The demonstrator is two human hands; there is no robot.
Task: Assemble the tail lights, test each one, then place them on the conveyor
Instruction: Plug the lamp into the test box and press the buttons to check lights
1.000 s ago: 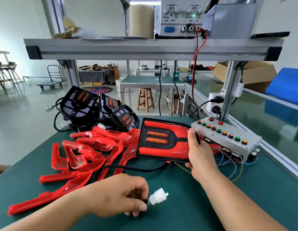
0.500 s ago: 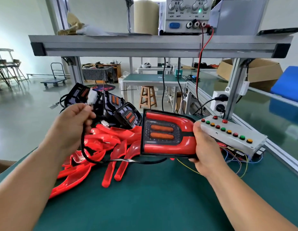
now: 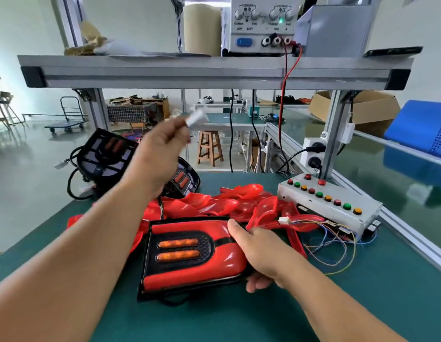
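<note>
My right hand (image 3: 264, 253) grips the tail light (image 3: 190, 257) at its right end, thumb on top, fingers curled beneath. Light at mid-mat (image 3: 239, 317), long axis left-right, lens up, amber strips toward the left. Left hand (image 3: 160, 156) held high, pinching the white plug (image 3: 196, 118); blurred.

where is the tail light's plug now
Head view, left of centre: the plug is pinched in the raised left hand, above the black housings.
</note>
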